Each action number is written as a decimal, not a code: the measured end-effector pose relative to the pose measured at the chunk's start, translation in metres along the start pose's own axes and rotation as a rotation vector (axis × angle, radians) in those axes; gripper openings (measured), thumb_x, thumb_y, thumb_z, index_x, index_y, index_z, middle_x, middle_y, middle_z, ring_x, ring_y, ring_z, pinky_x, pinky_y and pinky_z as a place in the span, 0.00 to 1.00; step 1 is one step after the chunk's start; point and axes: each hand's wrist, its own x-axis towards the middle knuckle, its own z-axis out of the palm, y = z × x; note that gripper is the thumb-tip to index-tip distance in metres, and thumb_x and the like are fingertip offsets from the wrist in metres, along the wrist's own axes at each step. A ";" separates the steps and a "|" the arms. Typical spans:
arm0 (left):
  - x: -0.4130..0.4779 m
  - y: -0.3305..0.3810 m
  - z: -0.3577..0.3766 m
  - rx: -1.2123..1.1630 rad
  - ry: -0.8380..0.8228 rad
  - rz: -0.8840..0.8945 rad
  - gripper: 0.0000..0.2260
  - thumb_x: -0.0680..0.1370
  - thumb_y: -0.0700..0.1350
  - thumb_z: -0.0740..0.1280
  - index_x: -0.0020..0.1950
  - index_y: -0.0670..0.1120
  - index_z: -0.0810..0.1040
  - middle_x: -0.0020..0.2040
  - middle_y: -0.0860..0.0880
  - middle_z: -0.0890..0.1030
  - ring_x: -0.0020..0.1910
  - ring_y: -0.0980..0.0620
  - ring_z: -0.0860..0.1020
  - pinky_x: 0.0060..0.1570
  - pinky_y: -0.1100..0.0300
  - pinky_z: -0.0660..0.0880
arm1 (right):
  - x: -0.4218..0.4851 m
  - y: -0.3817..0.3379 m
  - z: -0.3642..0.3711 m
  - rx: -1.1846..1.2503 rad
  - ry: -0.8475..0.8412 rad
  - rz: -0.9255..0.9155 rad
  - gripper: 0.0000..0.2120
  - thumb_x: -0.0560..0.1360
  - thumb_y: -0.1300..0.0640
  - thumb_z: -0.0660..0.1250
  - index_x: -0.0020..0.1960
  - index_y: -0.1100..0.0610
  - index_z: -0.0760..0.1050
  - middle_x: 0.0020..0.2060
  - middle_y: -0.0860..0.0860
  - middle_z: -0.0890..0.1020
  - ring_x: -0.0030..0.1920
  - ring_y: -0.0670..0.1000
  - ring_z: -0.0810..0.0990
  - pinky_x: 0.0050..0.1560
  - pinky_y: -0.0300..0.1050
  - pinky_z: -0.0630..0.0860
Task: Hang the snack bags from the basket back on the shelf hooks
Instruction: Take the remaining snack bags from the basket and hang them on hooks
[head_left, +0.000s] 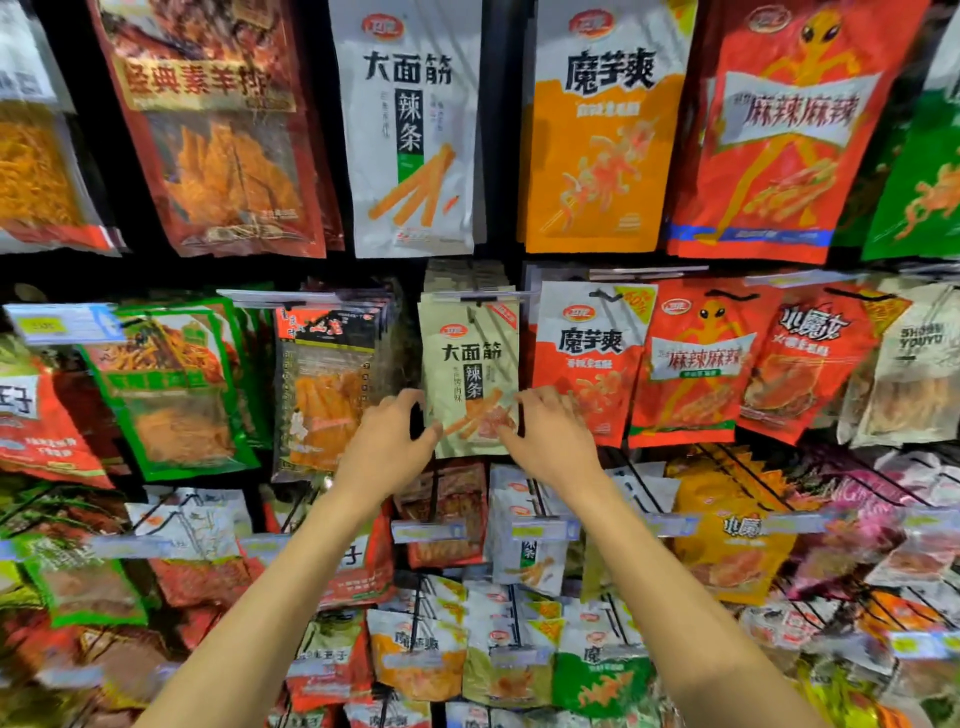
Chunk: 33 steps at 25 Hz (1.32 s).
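A beige snack bag (470, 358) with black characters and orange sticks printed on it hangs on a shelf hook (480, 299) in the middle row, in front of a stack of like bags. My left hand (387, 441) pinches its lower left edge with curled fingers. My right hand (550, 436) grips its lower right corner, thumb on the front. The basket is out of view.
Hanging snack bags fill the shelf wall: large red, white (410, 130) and orange (602, 130) bags above, a red-white bag (587, 358) just right of the beige one, a clear bag (327, 384) just left. Price tags (426, 531) and lower hooks sit under my forearms.
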 end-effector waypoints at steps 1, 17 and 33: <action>0.005 0.000 0.000 -0.076 0.008 -0.022 0.23 0.80 0.56 0.63 0.73 0.48 0.68 0.67 0.46 0.75 0.67 0.45 0.72 0.58 0.51 0.73 | 0.006 0.000 0.002 0.061 0.000 0.034 0.26 0.80 0.44 0.62 0.72 0.58 0.67 0.66 0.57 0.71 0.68 0.61 0.69 0.64 0.55 0.70; 0.090 -0.014 0.052 -0.822 -0.058 -0.148 0.38 0.77 0.63 0.66 0.79 0.58 0.48 0.65 0.61 0.70 0.66 0.56 0.70 0.61 0.57 0.64 | 0.075 0.011 0.043 0.855 -0.042 0.225 0.37 0.75 0.37 0.68 0.77 0.49 0.57 0.67 0.45 0.74 0.65 0.46 0.74 0.60 0.41 0.69; 0.097 -0.016 0.086 -1.074 -0.094 -0.234 0.47 0.68 0.77 0.58 0.81 0.57 0.49 0.79 0.59 0.55 0.77 0.59 0.54 0.73 0.51 0.52 | 0.094 -0.002 0.071 1.105 -0.177 0.351 0.53 0.70 0.26 0.60 0.80 0.51 0.37 0.80 0.50 0.50 0.79 0.53 0.51 0.77 0.56 0.53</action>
